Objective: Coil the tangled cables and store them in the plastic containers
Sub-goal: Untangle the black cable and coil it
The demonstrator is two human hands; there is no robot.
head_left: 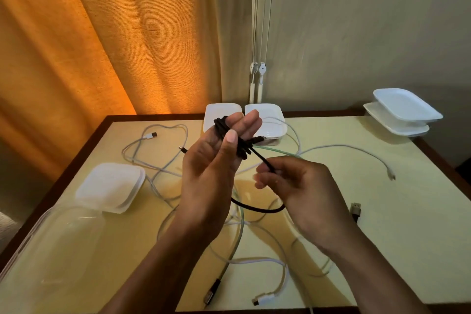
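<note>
My left hand is raised over the table with a black cable wound in several loops around its fingers; the thumb presses on the coil. My right hand pinches the free run of the same black cable, which hangs in a slack loop beneath both hands. Several white cables and a pale green one lie tangled on the table. Two white plastic containers stand at the far edge behind my fingers. A clear container sits near left.
A stack of white lids lies left of my hands. Two more stacked lids or trays sit at the far right corner. A loose USB plug lies at right. The table has a dark wooden border; orange curtains hang behind.
</note>
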